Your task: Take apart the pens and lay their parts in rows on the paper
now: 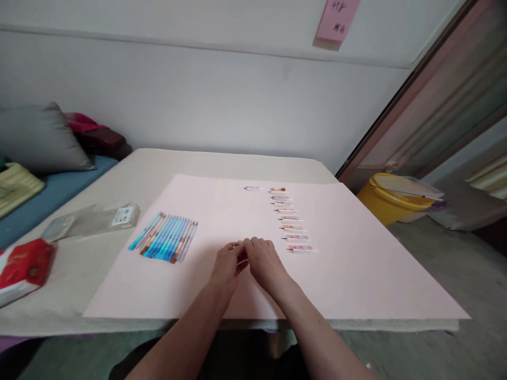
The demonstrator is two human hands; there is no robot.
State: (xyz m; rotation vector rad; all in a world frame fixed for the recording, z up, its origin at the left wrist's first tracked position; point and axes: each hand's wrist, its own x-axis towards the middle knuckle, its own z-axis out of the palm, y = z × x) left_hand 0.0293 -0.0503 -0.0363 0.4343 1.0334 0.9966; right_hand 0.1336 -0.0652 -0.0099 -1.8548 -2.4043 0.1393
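Observation:
My left hand (229,258) and my right hand (262,257) meet over the pink sheet (340,285), near its front middle. Both have their fingers closed around something small; only a pale tip shows, and I cannot make out what it is. To the right of them runs a column of slim pale pens (300,248) with dark tips, lying sideways one behind another. A single similar pen (252,188) lies apart at the back. Left of my hands, a row of blue, brown and grey pens (166,237) lies side by side.
A clear plastic sleeve (99,219) and a red and white packet (29,266) lie on the cream tablecloth (222,161) at left. Beyond them are a blue seat (75,182) and a grey cushion (39,137). A yellow bin (390,198) stands on the floor at right.

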